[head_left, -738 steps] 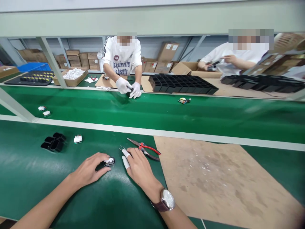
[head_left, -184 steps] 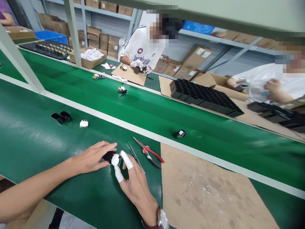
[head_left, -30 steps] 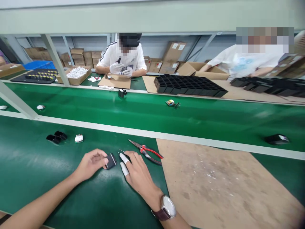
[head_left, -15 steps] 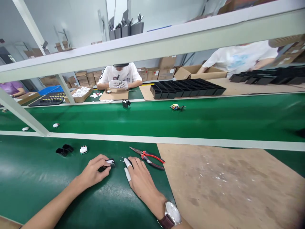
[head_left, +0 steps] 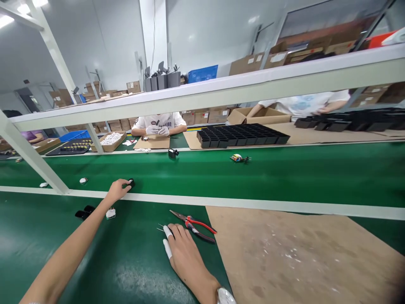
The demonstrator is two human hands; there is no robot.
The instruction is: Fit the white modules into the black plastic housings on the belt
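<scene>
The left hand (head_left: 117, 189) is stretched far out to the moving green belt (head_left: 284, 173). Its fingers are pinched around a small black part (head_left: 130, 183), which sits at the near edge of the belt, just past the white strip (head_left: 253, 203). It looks like the part is being set down there.

The right hand (head_left: 183, 251) lies flat and open on the green tabletop (head_left: 133, 261), holding nothing. Two of its fingers wear white covers. Thin tweezers (head_left: 161, 228) poke out just beside the fingertips, and red-handled pliers (head_left: 194, 223) lie near them. A brown cardboard sheet (head_left: 300, 253) is to the right.

To do this well, I think the part should go flat on the belt, fully past the white strip, so it does not tip or catch. Then the fingers should open gently. A small white part (head_left: 110, 213) and two black shells (head_left: 84, 212) sit under the reaching arm, so the arm should lift clear of them.
</scene>
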